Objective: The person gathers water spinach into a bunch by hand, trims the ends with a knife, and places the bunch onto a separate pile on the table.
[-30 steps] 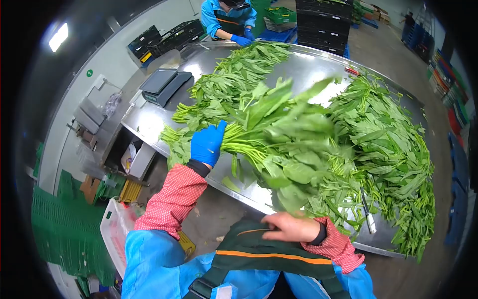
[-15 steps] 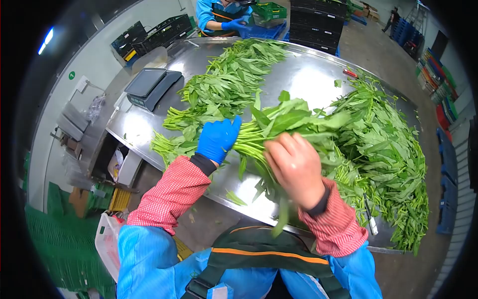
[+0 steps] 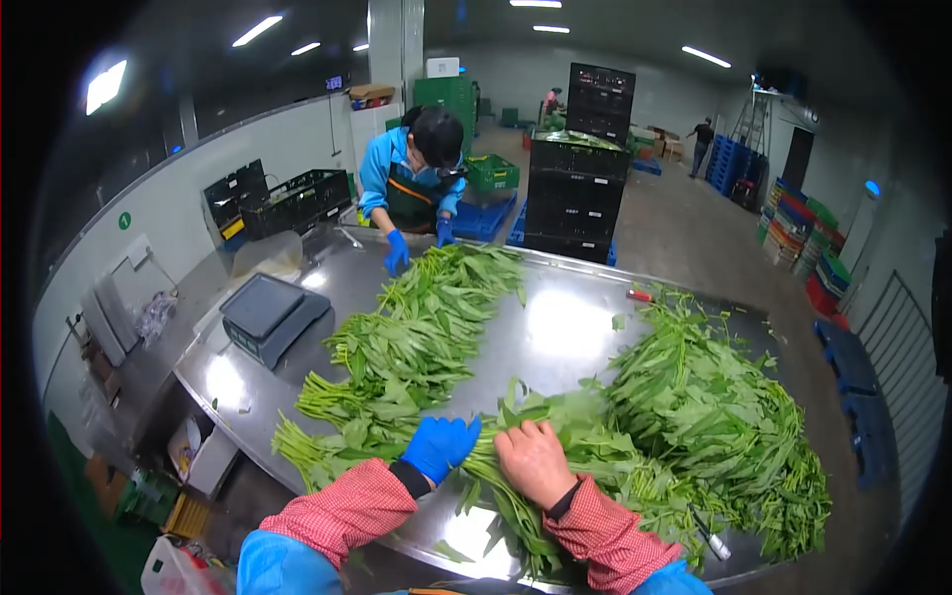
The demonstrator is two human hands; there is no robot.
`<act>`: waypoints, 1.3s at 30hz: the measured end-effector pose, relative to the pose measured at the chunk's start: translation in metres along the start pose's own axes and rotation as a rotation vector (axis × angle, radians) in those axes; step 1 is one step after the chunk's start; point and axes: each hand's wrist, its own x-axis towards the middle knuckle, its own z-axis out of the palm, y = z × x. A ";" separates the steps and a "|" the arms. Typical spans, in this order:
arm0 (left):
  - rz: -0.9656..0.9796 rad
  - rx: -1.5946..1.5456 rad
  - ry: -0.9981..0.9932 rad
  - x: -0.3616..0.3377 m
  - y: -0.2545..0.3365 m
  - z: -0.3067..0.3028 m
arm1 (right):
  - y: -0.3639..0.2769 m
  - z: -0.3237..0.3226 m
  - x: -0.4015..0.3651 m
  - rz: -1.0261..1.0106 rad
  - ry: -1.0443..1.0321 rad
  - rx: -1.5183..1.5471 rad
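My left hand (image 3: 441,448), in a blue glove, is closed around the stems of a bunch of leafy greens (image 3: 504,484) that looks like water spinach. Bare fingers of my right hand (image 3: 535,464) are curled onto the same bunch, just right of the glove. Its leaves hang down over the table's near side. Left of my hands, bundles of the same greens (image 3: 407,342) lie in a row with stems pointing left. A large loose heap (image 3: 714,416) of the greens spreads over the right side.
The steel table (image 3: 466,543) carries a scale (image 3: 273,312) at left, a red-handled tool (image 3: 640,296) and a white-handled tool (image 3: 716,543). Across the table a co-worker (image 3: 412,178) in blue gloves touches the far bundles. Black crates (image 3: 575,193) stand stacked behind.
My view has tilted up, showing more of the room. My right hand has drawn closer to my left on the bunch. The co-worker's gloved hands are now at the far greens.
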 end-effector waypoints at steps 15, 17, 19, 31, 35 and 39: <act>0.124 -0.076 -0.011 0.005 -0.018 0.026 | -0.009 0.002 0.004 0.042 -0.174 0.079; 0.131 -0.094 -0.012 0.004 -0.020 0.027 | -0.010 0.007 0.007 0.016 -0.185 0.064; 0.134 -0.092 -0.014 0.005 -0.021 0.026 | -0.012 0.006 0.015 -0.025 -0.181 0.034; -0.439 -1.509 -0.724 -0.019 -0.059 0.085 | 0.040 -0.044 0.023 0.538 0.303 -0.333; -0.754 -2.150 -1.066 0.011 -0.064 0.079 | 0.020 -0.055 0.009 0.568 0.028 -0.173; -0.682 -2.298 -1.286 0.026 -0.054 0.067 | -0.026 -0.032 0.018 0.170 -0.216 0.457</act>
